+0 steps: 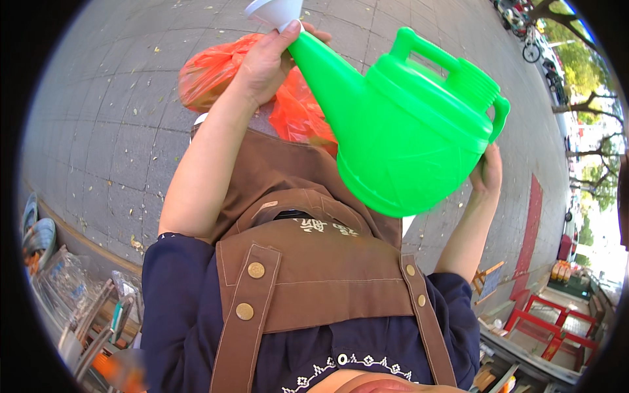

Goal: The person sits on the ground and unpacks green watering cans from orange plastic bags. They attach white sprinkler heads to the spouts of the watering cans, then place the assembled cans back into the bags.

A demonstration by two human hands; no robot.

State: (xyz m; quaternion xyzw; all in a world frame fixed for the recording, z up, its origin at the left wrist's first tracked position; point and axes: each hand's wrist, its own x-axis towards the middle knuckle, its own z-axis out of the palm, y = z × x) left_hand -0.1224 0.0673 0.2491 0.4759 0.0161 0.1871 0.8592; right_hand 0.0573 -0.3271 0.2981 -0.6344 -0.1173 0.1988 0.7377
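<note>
A bright green plastic watering can [413,137] is held up in front of my brown apron, its spout angled to the upper left. On the spout's tip sits a white flared sprinkler head [278,12]. My left hand [268,62] is closed around the joint between spout and sprinkler head, thumb on the near side. At the can's right end, my right hand [488,171] grips it low, beneath the rear handle; its fingers are partly hidden behind the can. A top handle and a ribbed filler neck face up and right.
Orange-red plastic bags [219,65] with contents inside lie on the grey paved ground [118,131] beyond my left arm. Racks and plastic-wrapped goods [78,288] crowd the lower left. A red metal frame [550,324] stands at the lower right; trees and parked bikes line the far right.
</note>
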